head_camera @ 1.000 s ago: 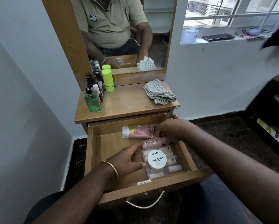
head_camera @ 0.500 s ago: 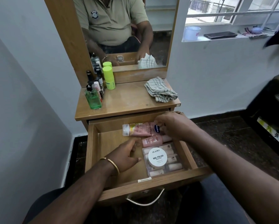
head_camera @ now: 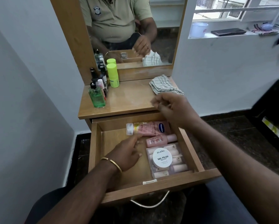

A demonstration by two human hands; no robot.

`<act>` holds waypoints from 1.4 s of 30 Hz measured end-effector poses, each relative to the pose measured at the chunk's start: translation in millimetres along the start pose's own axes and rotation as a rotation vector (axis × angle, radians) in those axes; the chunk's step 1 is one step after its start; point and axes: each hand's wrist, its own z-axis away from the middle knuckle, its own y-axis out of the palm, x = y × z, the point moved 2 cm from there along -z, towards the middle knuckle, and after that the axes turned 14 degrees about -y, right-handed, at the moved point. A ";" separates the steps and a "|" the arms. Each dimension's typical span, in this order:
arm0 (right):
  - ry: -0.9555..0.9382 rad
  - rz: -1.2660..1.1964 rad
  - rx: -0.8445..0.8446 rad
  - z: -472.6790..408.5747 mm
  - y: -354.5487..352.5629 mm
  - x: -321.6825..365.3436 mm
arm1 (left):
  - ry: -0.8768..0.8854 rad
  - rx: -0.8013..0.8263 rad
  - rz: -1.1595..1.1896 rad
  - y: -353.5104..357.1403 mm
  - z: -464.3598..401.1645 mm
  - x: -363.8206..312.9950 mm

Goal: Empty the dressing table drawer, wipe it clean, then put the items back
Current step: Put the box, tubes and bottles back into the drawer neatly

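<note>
In the open drawer (head_camera: 198, 160), the left hand (head_camera: 127, 154) reaches toward the Vaseline tube (head_camera: 148, 129), fingers loose, holding nothing. The right hand (head_camera: 171, 107) has lifted clear of the pink bottle (head_camera: 159, 140) and hangs empty over the surface (head_camera: 127, 101), near the folded cloth (head_camera: 163, 84). Emptying appears barely begun; the nail polish tub (head_camera: 162, 158) sits packed against the right wall, the left half bare.

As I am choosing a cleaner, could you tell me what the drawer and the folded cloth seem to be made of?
The drawer looks like wood-grain laminated board with a smooth, slightly glossy finish, though solid wood cannot be ruled out. The cloth looks like soft woven cotton, pale with grey checks and limp folds.
</note>
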 end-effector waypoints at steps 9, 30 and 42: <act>-0.181 -0.128 -0.252 -52.7 9.0 22.7 | 0.119 -0.385 0.170 -21.7 2.5 0.4; -0.167 0.425 -0.090 -156.0 92.4 23.0 | 0.120 -0.488 0.507 -35.1 8.3 -1.2; -0.112 -0.251 -0.101 -28.1 42.3 33.3 | 0.085 -0.487 0.730 -36.7 -4.7 10.6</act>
